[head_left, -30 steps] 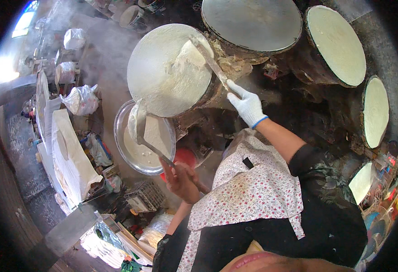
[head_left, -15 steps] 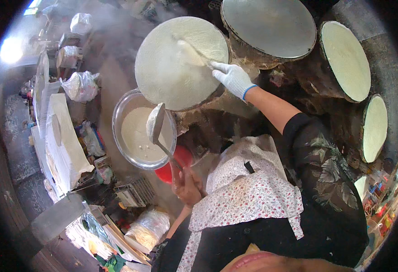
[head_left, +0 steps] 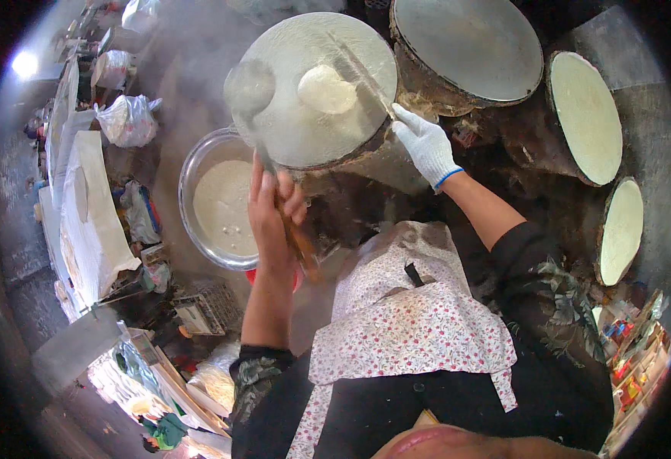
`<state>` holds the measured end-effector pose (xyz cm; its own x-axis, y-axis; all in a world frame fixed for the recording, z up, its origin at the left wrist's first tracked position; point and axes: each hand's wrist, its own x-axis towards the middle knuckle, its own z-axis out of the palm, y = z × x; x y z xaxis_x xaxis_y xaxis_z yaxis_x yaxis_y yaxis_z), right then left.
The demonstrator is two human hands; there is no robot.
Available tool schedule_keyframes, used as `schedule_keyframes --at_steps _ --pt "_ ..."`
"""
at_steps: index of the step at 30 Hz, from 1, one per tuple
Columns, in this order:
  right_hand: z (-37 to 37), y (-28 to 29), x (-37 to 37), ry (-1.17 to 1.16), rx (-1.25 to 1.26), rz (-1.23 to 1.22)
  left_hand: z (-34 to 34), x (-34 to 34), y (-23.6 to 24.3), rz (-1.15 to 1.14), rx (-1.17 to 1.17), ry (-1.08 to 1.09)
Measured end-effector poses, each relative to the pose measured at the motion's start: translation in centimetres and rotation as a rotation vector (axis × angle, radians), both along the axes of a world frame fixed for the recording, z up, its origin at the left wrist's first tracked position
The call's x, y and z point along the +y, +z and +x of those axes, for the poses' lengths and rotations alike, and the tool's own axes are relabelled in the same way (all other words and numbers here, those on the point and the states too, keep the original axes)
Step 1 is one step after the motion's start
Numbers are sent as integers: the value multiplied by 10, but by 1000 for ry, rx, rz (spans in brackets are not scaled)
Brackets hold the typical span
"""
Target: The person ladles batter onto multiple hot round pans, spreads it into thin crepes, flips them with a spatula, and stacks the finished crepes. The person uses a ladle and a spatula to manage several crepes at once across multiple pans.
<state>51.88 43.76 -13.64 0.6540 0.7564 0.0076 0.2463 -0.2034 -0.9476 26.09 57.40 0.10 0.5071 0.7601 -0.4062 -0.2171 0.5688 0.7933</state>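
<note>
My left hand grips the wooden handle of a ladle, whose blurred head hangs over the left part of a round griddle coated with pale batter. My right hand, in a white knit glove, holds the end of a flat stick angled across the same griddle. A pool of creamy batter lies near the middle of the surface. Just below and left, a large metal bowl holds liquid batter, with part of a red container under it. Steam hazes the griddle's upper left.
Other round griddles stand to the right: a bare grey one and cream-covered ones. Along the left are white sheets, plastic-wrapped bundles and a wire crate. Cluttered goods fill the lower right.
My left hand and ladle have risen from over the bowl to the griddle. The stick has shifted about on the griddle, and a fresh pool of batter now shows at its middle.
</note>
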Motion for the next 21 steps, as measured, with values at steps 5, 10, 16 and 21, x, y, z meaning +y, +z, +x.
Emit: schedule_keyframes --at_steps 5,10,16,21 --pt "10 13 -1 181 -330 -334 28 28 -15 -140 -119 16" --pt "-4 25 8 172 -366 -384 37 -5 -14 -351 21 137" --pt "-21 45 18 370 80 -204 37 -9 10 -1127 -865 -8" --pt "-9 60 -9 112 418 54 -40 -35 64 -983 -1072 87"
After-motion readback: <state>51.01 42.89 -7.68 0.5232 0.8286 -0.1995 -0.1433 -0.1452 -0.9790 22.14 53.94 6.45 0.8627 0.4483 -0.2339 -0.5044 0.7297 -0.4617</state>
